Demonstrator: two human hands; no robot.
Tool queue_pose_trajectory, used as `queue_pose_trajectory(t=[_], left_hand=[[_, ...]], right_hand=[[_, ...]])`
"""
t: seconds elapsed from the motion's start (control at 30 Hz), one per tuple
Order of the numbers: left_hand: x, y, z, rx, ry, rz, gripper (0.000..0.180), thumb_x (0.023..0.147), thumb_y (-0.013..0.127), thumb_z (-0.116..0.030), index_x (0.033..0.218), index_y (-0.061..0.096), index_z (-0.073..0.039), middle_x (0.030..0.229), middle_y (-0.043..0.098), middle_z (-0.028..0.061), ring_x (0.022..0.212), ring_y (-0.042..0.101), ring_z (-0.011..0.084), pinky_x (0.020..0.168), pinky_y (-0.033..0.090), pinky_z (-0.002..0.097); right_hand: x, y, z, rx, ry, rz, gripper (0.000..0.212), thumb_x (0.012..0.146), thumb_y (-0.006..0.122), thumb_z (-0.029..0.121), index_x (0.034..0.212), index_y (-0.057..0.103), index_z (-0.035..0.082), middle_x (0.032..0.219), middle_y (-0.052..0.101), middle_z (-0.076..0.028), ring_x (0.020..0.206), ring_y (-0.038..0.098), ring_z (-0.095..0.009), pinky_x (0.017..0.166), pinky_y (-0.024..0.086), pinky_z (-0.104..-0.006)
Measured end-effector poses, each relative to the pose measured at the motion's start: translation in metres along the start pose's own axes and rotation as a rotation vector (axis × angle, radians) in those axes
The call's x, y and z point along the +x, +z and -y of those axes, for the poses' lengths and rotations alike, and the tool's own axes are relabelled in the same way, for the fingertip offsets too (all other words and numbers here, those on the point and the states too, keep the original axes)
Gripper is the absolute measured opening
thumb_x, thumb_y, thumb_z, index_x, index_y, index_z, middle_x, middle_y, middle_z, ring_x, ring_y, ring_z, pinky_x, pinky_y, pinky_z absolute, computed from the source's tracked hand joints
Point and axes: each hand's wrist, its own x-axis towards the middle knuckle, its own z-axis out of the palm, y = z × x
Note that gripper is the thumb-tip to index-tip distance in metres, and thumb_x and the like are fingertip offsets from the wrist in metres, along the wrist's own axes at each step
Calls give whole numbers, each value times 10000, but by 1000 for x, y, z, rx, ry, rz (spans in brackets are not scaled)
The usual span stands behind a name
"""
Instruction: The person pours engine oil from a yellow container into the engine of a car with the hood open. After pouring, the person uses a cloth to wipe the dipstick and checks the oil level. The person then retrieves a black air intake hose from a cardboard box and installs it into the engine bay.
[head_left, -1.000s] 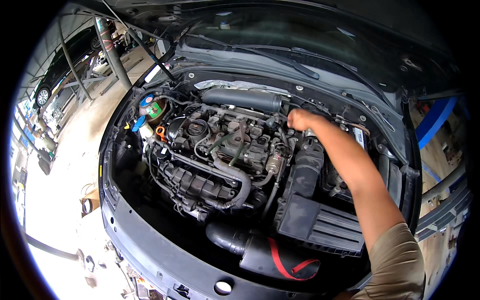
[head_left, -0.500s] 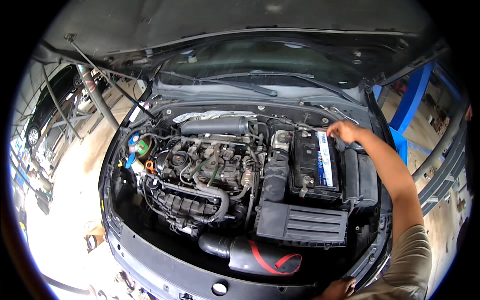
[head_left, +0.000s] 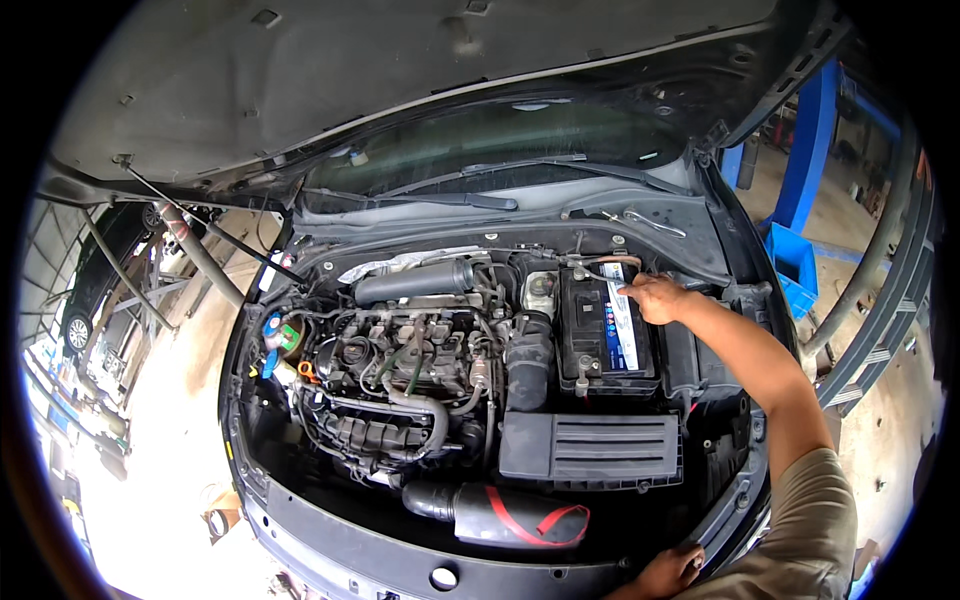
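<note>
Reaches with the bare right hand (head_left: 655,298) over the black rectangular car battery (head_left: 588,330), right of centre in the frame. Points with the index finger at the upper end of the long white battery label (head_left: 621,325), with the other fingers curled into a narrow grip; cannot tell whether to call it touching or holding anything. Has the bare left hand (head_left: 668,572) at the lower right edge, in a grip too dark and cut off to read. Also includes the black ribbed plastic box (head_left: 615,447) just below the battery, and the dark metal engine (head_left: 410,365) left of centre.
</note>
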Motion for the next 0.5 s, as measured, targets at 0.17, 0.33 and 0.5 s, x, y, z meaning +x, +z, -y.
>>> queue_pose_trajectory(t=[0.17, 0.33, 0.5], left_hand=[[0, -19, 15, -354, 67, 146, 106, 775, 546, -35, 879, 527, -30, 832, 557, 149, 783, 569, 339, 702, 457, 375], [-12, -12, 24, -230, 72, -83, 124, 756, 552, -12, 879, 558, -30, 769, 581, 103, 735, 598, 259, 683, 475, 340], [-27, 2, -3, -581, -235, -387, 88, 865, 477, -16, 908, 554, -17, 756, 549, 6, 697, 505, 84, 607, 429, 251]], right_hand=[[-71, -25, 55, 128, 5, -233, 557, 804, 551, 155, 1349, 443, 120, 1205, 520, -169, 1067, 559, -325, 914, 450, -461], [-266, -6, 158, 486, -483, -30, 417, 886, 568, 266, 1281, 464, 179, 838, 661, -67, 714, 660, -267, 586, 528, -400], [-421, 12, 185, 906, -286, -193, 330, 856, 620, 133, 1181, 570, 110, 752, 642, -46, 591, 634, -177, 536, 502, -293]])
